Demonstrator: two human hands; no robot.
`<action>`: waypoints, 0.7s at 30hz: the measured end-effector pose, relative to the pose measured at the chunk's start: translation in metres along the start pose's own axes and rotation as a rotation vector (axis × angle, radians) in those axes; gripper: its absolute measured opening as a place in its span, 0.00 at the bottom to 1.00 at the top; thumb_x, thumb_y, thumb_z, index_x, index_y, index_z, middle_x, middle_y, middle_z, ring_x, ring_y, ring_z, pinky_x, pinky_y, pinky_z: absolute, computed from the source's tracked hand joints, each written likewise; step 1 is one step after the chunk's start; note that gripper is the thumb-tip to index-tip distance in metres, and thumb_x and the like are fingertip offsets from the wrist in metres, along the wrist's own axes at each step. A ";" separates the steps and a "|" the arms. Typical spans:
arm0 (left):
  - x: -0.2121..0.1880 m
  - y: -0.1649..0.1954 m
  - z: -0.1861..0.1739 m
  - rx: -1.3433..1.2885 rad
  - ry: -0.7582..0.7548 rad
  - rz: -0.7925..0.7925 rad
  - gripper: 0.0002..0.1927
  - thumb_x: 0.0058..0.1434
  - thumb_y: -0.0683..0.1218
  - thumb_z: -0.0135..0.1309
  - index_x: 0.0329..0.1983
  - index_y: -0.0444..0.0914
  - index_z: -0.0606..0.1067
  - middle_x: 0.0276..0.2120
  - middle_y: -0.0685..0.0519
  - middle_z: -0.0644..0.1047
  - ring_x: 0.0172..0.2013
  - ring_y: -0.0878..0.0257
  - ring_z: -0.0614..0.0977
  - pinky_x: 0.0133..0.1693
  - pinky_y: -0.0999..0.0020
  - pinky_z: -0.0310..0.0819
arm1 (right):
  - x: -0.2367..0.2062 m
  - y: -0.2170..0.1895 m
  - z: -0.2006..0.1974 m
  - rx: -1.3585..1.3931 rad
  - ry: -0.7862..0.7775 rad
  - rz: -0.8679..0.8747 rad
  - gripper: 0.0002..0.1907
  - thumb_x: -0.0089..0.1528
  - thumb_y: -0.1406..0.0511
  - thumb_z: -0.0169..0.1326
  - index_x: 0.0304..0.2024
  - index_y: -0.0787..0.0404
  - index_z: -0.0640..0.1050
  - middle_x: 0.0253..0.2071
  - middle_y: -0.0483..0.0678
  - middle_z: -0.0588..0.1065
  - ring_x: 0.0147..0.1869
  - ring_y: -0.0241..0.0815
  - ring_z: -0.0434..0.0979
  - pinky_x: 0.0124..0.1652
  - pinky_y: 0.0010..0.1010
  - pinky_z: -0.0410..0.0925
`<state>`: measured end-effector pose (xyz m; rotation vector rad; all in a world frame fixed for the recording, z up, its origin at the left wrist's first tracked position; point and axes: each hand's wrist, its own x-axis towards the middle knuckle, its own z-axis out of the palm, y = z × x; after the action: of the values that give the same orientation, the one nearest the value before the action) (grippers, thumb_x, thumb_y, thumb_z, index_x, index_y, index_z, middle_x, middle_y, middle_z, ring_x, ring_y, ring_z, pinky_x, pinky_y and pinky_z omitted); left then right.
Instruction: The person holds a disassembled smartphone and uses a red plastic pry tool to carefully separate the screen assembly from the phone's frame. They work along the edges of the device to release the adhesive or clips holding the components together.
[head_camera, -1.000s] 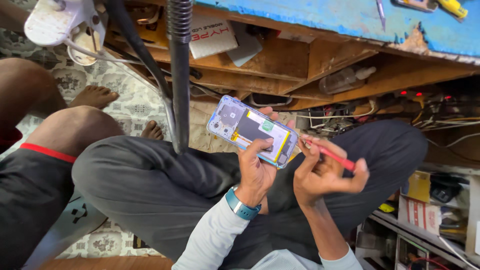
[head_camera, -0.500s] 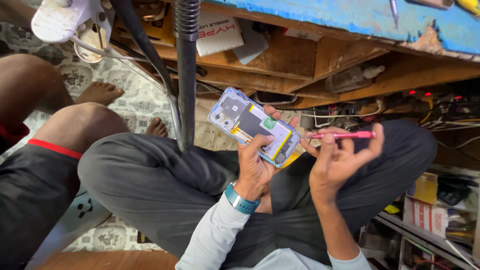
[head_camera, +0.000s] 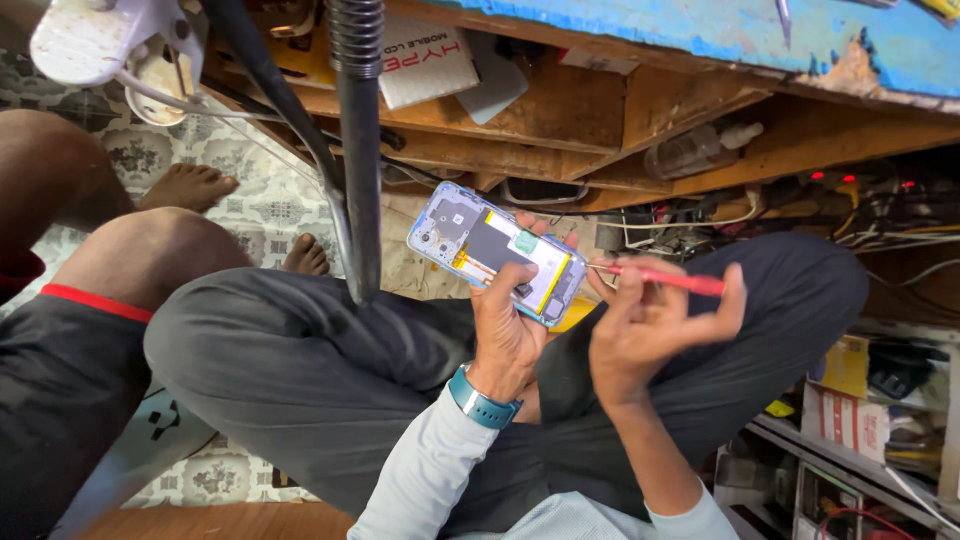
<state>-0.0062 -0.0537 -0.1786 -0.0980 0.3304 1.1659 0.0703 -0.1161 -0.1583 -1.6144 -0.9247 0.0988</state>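
Observation:
My left hand (head_camera: 508, 330) grips an opened phone (head_camera: 495, 252) with its back cover off, so the battery and circuit board face up; my thumb rests on its lower edge. My right hand (head_camera: 655, 325) holds a thin red screwdriver (head_camera: 665, 279) between thumb and fingers, the shaft lying level and its metal tip pointing at the phone's right edge. Both hands hover over my crossed legs in dark grey trousers (head_camera: 300, 360). A teal watch (head_camera: 483, 403) sits on my left wrist.
Another person's bare knee and feet (head_camera: 190, 190) are on the patterned floor at left. A black lamp arm (head_camera: 355, 150) hangs down in front of the phone. A wooden bench underside (head_camera: 600, 110) with cables, a bottle and boxes lies ahead; shelves of parts stand at right.
The red screwdriver swung from a downward slant to level, and its tip has come closer to the phone's right edge. My left hand kept the phone steady.

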 end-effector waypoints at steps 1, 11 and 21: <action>0.001 0.001 0.000 -0.006 0.007 -0.004 0.28 0.55 0.30 0.44 0.61 0.33 0.66 0.54 0.47 0.72 0.59 0.54 0.75 0.67 0.38 0.66 | 0.003 -0.001 -0.002 0.104 -0.001 0.122 0.38 0.76 0.74 0.50 0.74 0.52 0.39 0.50 0.59 0.73 0.48 0.44 0.80 0.47 0.36 0.80; -0.001 0.000 0.004 -0.081 -0.030 -0.065 0.30 0.55 0.29 0.43 0.63 0.34 0.65 0.54 0.49 0.73 0.59 0.55 0.75 0.68 0.36 0.64 | 0.011 0.016 -0.008 0.667 0.065 0.457 0.37 0.73 0.71 0.53 0.76 0.53 0.48 0.53 0.55 0.72 0.51 0.40 0.77 0.47 0.33 0.78; -0.001 0.003 0.001 -0.092 -0.091 -0.067 0.32 0.55 0.27 0.44 0.65 0.35 0.65 0.55 0.48 0.73 0.61 0.56 0.74 0.69 0.30 0.61 | 0.033 -0.028 -0.023 0.601 -0.076 0.189 0.33 0.72 0.72 0.46 0.73 0.47 0.49 0.47 0.51 0.73 0.44 0.39 0.77 0.52 0.39 0.81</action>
<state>-0.0093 -0.0536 -0.1771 -0.1354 0.1916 1.1155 0.0910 -0.1146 -0.1140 -1.1343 -0.7060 0.5227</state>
